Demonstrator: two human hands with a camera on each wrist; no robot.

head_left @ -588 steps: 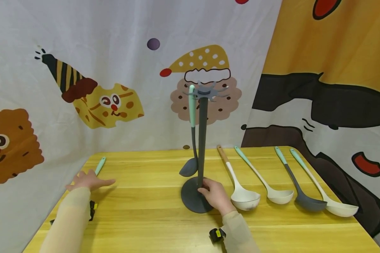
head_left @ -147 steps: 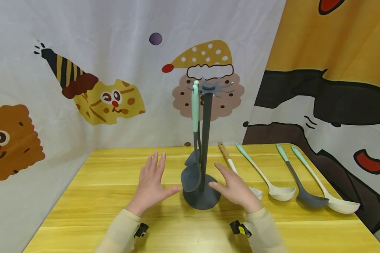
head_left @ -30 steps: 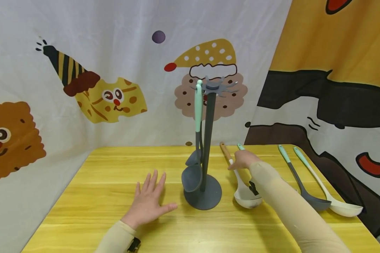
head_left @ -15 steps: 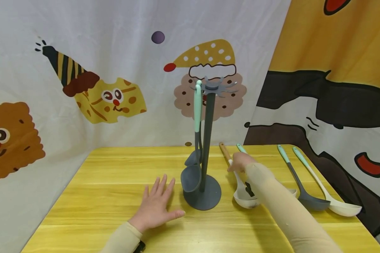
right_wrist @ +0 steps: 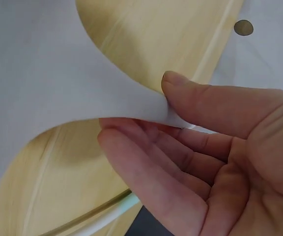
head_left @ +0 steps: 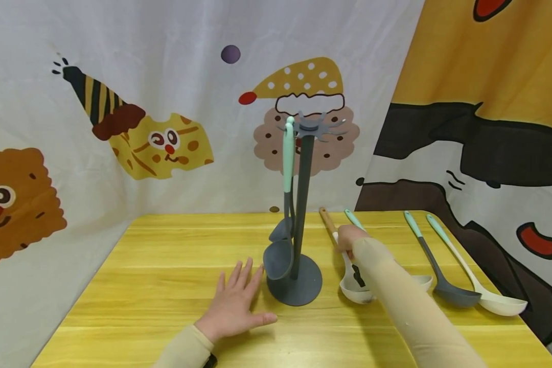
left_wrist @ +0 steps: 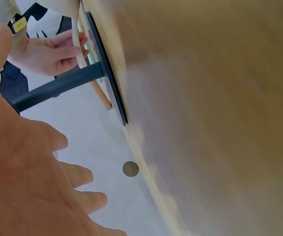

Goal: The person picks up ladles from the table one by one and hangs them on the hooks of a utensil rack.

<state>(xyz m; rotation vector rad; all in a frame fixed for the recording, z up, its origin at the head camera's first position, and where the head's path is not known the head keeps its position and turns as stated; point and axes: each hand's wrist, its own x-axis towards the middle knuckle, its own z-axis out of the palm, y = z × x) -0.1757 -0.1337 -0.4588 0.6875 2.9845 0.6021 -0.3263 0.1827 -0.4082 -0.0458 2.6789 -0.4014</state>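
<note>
Rack holds 2 ladles; right hand, white ladle.

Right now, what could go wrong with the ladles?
The right hand pinches the wooden-handled ladle by its shaft, so it might slip or twist. Lifting it could bump the white, mint-handled ladle beside it. Two dark ladles hang on the left side of the rack, so a knock might make it wobble.

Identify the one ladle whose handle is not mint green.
The white ladle with the brown handle, held by the right hand; every other ladle shows a mint-green handle.
</note>
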